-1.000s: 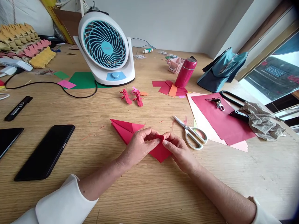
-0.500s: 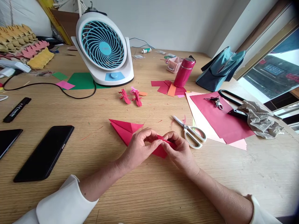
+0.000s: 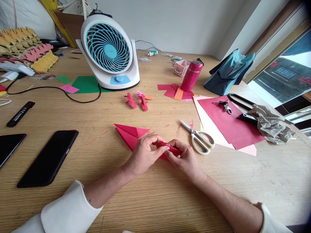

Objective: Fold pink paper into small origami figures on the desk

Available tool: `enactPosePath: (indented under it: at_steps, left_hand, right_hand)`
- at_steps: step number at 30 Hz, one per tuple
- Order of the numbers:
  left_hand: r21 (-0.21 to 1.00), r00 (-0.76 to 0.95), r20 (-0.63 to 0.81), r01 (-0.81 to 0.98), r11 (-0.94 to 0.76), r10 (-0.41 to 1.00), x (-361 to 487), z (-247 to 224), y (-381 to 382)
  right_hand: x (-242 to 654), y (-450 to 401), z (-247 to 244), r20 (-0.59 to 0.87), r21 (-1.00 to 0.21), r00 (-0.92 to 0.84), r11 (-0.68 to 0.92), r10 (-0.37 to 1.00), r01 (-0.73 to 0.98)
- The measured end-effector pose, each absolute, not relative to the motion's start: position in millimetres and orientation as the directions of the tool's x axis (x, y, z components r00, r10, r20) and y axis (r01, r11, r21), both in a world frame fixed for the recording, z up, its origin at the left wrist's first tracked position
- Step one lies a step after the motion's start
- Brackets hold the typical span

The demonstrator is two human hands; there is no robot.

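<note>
A folded piece of red paper is pinched between the thumbs and fingers of both hands, low over the table. My left hand grips its left part and my right hand its right part. Behind my left hand lies a larger folded red paper, pointed at its far left corner and partly hidden by that hand. White-handled scissors rest just right of my right hand. Farther back are two small red folded paper figures.
A white fan stands at the back left, beside green paper. Red sheets, keys and a crumpled cloth lie at right. A pink bottle stands behind. Two black phones and a marker are at left.
The fingers of my right hand have shifted slightly left along the small red paper, and its lower flap shows less below the hands. Both hands still hold it.
</note>
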State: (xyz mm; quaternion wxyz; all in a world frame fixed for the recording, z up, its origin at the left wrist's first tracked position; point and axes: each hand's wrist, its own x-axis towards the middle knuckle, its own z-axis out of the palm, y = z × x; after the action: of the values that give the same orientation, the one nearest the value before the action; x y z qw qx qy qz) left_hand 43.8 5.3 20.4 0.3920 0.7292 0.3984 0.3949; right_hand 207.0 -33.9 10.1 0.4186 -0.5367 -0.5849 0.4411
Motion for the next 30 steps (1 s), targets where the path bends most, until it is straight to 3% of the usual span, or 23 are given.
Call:
enactPosePath:
  at_steps: [12, 17, 30]
  left_hand:
    - [0.896, 0.399, 0.289, 0.207, -0.392, 0.87, 41, 24, 5]
    - [0.936, 0.372, 0.232, 0.167, -0.31, 0.899, 41, 21, 6]
    - [0.968, 0.374, 0.163, 0.12, -0.222, 0.913, 40, 20, 7]
  right_hand:
    - [211, -35, 9, 0.088, -0.959, -0.12, 0.117, 0.989, 0.259]
    - [211, -35, 8, 0.096, -0.947, -0.132, 0.132, 0.987, 0.292]
    - [212, -32, 10, -0.093, -0.994, -0.168, -0.081, 0.981, 0.08]
